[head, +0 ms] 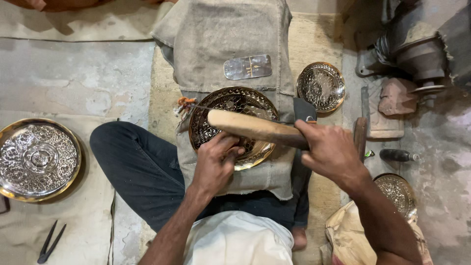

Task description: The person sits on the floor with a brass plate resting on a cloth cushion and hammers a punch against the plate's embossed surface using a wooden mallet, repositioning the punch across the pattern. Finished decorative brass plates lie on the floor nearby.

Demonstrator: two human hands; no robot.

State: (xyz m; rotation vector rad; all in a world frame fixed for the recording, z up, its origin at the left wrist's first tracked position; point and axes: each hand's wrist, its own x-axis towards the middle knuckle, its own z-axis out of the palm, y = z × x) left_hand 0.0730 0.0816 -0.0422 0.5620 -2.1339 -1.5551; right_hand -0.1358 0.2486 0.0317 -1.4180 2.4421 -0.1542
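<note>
Fingers [234, 150] of left hand [216, 164] pinned round engraved brass plate [230, 105] mid-frame; right hand [331, 152] gripped pale wooden mallet [255, 128]; steadier hold advisable.

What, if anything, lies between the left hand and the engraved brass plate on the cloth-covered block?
Nothing visible: the left hand already rests on the engraved brass plate. The wooden mallet in the right hand crosses above the plate.
</note>
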